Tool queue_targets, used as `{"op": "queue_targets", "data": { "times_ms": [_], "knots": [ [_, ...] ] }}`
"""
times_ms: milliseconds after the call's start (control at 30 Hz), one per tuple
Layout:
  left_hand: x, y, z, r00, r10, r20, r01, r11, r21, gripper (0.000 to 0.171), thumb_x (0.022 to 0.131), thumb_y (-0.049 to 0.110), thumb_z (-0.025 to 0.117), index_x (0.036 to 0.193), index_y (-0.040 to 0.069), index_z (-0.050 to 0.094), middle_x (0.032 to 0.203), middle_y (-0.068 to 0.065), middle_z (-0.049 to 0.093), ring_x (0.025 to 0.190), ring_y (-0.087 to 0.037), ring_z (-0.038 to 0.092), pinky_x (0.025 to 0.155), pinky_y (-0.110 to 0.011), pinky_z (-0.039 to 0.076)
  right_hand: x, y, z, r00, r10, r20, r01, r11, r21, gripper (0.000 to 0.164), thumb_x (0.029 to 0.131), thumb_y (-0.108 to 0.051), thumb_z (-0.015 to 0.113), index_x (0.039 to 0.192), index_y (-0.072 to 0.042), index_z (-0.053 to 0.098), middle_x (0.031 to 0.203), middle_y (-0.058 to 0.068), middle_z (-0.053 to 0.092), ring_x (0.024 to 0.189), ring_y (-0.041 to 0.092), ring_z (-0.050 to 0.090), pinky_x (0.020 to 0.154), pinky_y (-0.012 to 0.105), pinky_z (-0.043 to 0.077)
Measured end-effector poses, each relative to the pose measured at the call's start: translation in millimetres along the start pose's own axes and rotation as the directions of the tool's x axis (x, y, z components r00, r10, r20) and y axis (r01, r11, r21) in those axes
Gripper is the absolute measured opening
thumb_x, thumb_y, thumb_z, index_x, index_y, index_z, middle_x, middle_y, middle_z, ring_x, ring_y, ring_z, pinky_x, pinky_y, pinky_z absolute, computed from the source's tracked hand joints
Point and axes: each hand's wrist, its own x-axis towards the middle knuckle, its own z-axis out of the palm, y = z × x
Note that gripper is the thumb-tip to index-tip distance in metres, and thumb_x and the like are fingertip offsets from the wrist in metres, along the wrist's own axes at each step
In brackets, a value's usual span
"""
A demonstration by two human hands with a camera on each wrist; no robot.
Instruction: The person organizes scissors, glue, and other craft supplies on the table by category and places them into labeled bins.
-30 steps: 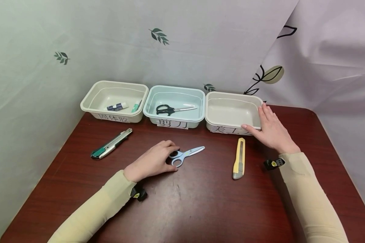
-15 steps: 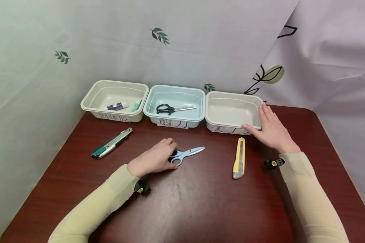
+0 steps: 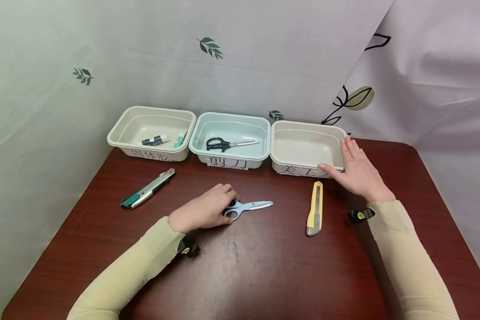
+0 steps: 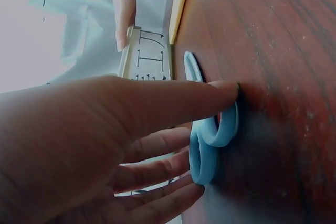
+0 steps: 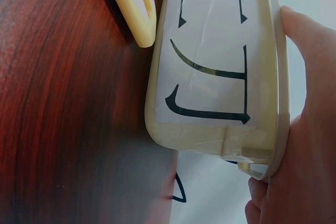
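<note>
Light-blue scissors [image 3: 250,206] lie on the table, blades pointing right. My left hand [image 3: 204,208] is at their handles, thumb on the near loop and fingers about the far one. In the left wrist view, the thumb crosses in front of the scissors' handle loops [image 4: 203,156], and the fingertips touch them from the other side. My right hand [image 3: 360,171] rests on the right front corner of a cream bin [image 3: 280,162], fingers straight along its side and thumb on the front rim. The right wrist view has that bin's labelled front [image 5: 210,77] up close.
A yellow utility knife [image 3: 314,209] lies before the cream bin, and a green-and-silver one [image 3: 148,189] lies at left. The blue bin [image 3: 200,151] holds black-handled scissors [image 3: 228,144]. The left cream bin [image 3: 180,155] holds glue sticks [image 3: 155,140]. A patterned curtain hangs behind.
My left hand has shifted slightly right and closed in on the scissors' handles. The blue scissors have turned a little, their tip moving right and toward me. The right hand stays put.
</note>
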Motion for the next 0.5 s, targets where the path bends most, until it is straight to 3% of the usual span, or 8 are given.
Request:
{"op": "queue_targets", "data": {
  "times_ms": [233, 500],
  "knots": [
    [3.8, -0.1, -1.5, 1.000, 0.024, 0.013, -0.025, 0.998, 0.065, 0.046, 0.062, 0.026, 0.087, 0.101, 0.008, 0.069, 0.088, 0.003, 0.049, 0.081, -0.017, 0.048, 0.072, -0.032, 0.044, 0.2, 1.5, 0.4, 1.000, -0.002, -0.004, 0.002, 1.000, -0.003, 0.102, 0.099, -0.062, 0.051, 0.156, 0.013, 0.012, 0.165, 0.028, 0.001, 0.153, 0.034, -0.003, 0.122, 0.045, -0.001],
    [2.3, -3.5, -2.5, 1.000, 0.024, 0.007, -0.025, 0.995, 0.095, 0.044, 0.058, 0.027, 0.085, 0.093, 0.009, 0.066, 0.085, 0.003, 0.047, 0.079, -0.017, 0.047, 0.070, -0.030, 0.044, -0.1, 0.9, 0.6, 1.000, 0.003, 0.000, -0.003, 1.000, 0.002, 0.103, 0.099, -0.062, 0.051, 0.156, 0.012, 0.011, 0.165, 0.028, 0.000, 0.153, 0.034, -0.004, 0.122, 0.045, -0.001]
  ]
}}
